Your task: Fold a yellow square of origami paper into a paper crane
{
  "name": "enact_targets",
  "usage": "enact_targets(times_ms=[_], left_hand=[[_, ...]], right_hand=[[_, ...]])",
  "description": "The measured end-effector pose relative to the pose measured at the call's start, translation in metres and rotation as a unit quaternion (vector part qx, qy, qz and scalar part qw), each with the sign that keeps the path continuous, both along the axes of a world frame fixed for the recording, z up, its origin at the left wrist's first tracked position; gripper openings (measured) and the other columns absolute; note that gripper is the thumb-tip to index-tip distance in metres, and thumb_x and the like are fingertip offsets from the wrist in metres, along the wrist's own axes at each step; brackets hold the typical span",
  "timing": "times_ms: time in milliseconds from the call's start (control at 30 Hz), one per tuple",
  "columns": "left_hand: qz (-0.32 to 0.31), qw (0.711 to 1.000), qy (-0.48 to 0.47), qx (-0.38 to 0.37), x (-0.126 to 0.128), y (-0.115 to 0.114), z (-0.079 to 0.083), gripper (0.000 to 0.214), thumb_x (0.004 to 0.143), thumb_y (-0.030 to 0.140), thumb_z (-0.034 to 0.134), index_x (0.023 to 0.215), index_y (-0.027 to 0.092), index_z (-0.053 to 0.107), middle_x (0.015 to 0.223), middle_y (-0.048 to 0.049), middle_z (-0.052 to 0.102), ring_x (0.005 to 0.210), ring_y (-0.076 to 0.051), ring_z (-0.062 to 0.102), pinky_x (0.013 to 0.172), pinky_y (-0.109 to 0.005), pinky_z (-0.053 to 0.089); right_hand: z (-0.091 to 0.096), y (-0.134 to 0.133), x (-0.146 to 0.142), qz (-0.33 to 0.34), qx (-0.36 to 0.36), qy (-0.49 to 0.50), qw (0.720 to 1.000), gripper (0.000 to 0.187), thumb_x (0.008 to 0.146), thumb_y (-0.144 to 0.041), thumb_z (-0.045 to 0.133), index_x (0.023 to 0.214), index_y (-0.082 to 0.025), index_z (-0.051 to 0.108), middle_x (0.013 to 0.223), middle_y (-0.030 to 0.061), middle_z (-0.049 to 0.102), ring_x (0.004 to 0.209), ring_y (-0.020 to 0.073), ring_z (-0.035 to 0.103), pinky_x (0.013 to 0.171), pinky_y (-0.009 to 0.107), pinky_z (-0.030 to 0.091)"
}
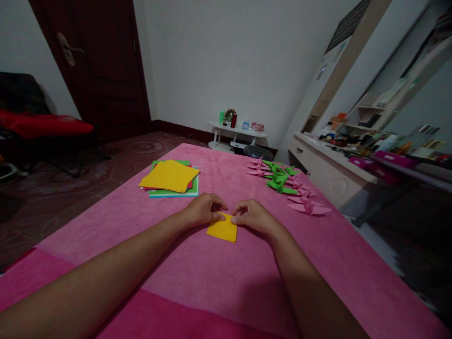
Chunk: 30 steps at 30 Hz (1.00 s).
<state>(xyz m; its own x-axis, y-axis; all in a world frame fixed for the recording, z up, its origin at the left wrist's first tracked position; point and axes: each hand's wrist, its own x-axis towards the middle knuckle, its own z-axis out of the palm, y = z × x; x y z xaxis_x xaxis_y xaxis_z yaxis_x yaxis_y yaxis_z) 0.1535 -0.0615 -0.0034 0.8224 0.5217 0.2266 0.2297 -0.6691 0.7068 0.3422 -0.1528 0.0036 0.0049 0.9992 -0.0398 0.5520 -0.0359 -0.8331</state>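
A small folded square of yellow paper lies on the pink cloth in front of me. My left hand has its thumb on the far left part of the square, fingers curled beyond the edge. On the far right corner, my right hand grips the paper between thumb and bent fingers. Both hands almost meet at that far edge, and their fingertips are partly hidden. Left of them is a stack of coloured paper sheets, yellow on top, with green, red and blue showing below.
To the right sit several folded paper cranes, green ones among pink ones. The pink cloth covers the whole surface. Beyond it are a white shelf and a cluttered dresser; a red-covered chair stands left.
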Motion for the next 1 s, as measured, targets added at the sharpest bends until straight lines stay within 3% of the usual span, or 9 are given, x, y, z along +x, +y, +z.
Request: enact_targets(times_ms=[167, 300, 367, 467, 600, 733, 1000], left_hand=[[0.001, 1.0, 0.021, -0.017, 0.0, 0.0, 0.001, 0.037, 0.062, 0.036, 0.072, 0.093, 0.016, 0.07, 0.073, -0.0016, 0.063, 0.062, -0.012, 0.053, 0.053, -0.019, 0.035], [-0.014, 0.999, 0.042, -0.021, -0.001, -0.001, -0.001, 0.027, 0.061, 0.037, 0.072, 0.08, 0.018, 0.07, 0.068, -0.0003, 0.064, 0.059, -0.011, 0.052, 0.05, -0.019, 0.032], [-0.023, 0.997, 0.021, -0.066, 0.0, 0.0, -0.003, 0.021, 0.065, 0.034, 0.069, 0.076, 0.016, 0.069, 0.067, -0.0008, 0.064, 0.058, -0.011, 0.053, 0.05, -0.019, 0.032], [-0.01, 0.986, -0.04, -0.16, 0.001, 0.002, -0.006, 0.022, 0.07, 0.034, 0.064, 0.074, 0.013, 0.068, 0.065, -0.002, 0.063, 0.055, -0.011, 0.053, 0.049, -0.019, 0.034], [0.051, 0.958, -0.116, -0.256, 0.004, 0.0, -0.004, 0.026, 0.067, 0.036, 0.067, 0.071, 0.011, 0.066, 0.061, -0.0023, 0.062, 0.052, -0.011, 0.053, 0.047, -0.02, 0.036], [0.113, 0.904, -0.209, -0.356, 0.008, -0.007, 0.001, 0.029, 0.062, 0.037, 0.071, 0.071, 0.012, 0.061, 0.062, -0.0013, 0.063, 0.052, -0.011, 0.055, 0.049, -0.02, 0.039], [0.159, 0.838, -0.303, -0.426, 0.012, -0.013, 0.0, 0.034, 0.057, 0.038, 0.074, 0.071, 0.015, 0.054, 0.059, 0.0013, 0.06, 0.051, -0.012, 0.056, 0.05, -0.022, 0.042]], right_hand=[[-0.003, 0.0, -0.007, -0.036, -0.021, -0.068, 0.997, 0.017, 0.054, -0.015, 0.073, 0.07, -0.015, 0.068, 0.057, -0.003, 0.058, 0.051, 0.0078, 0.048, 0.047, 0.019, 0.031], [0.0, -0.002, -0.011, -0.035, -0.02, -0.059, 0.997, 0.013, 0.053, -0.016, 0.073, 0.064, -0.015, 0.066, 0.054, -0.0037, 0.056, 0.049, 0.0073, 0.045, 0.046, 0.019, 0.029], [0.004, -0.003, -0.012, -0.037, -0.005, -0.029, 0.999, 0.01, 0.057, -0.02, 0.07, 0.061, -0.014, 0.063, 0.052, -0.004, 0.054, 0.048, 0.007, 0.043, 0.045, 0.019, 0.028], [0.01, -0.004, -0.014, -0.047, 0.009, 0.047, 0.998, 0.019, 0.067, -0.029, 0.063, 0.056, -0.013, 0.06, 0.048, -0.0043, 0.049, 0.045, 0.0063, 0.039, 0.044, 0.019, 0.026], [0.014, -0.003, -0.018, -0.07, -0.006, 0.136, 0.988, 0.026, 0.068, -0.037, 0.063, 0.059, -0.013, 0.058, 0.045, -0.004, 0.049, 0.041, 0.0062, 0.04, 0.039, 0.018, 0.026], [0.014, 0.002, -0.025, -0.133, 0.012, 0.195, 0.972, 0.032, 0.069, -0.046, 0.063, 0.065, -0.014, 0.058, 0.047, -0.0035, 0.052, 0.036, 0.0055, 0.04, 0.036, 0.017, 0.028], [0.01, 0.004, -0.041, -0.136, 0.004, 0.254, 0.958, 0.024, 0.063, -0.037, 0.066, 0.068, -0.015, 0.058, 0.052, -0.003, 0.056, 0.042, 0.0072, 0.047, 0.044, 0.019, 0.04]])
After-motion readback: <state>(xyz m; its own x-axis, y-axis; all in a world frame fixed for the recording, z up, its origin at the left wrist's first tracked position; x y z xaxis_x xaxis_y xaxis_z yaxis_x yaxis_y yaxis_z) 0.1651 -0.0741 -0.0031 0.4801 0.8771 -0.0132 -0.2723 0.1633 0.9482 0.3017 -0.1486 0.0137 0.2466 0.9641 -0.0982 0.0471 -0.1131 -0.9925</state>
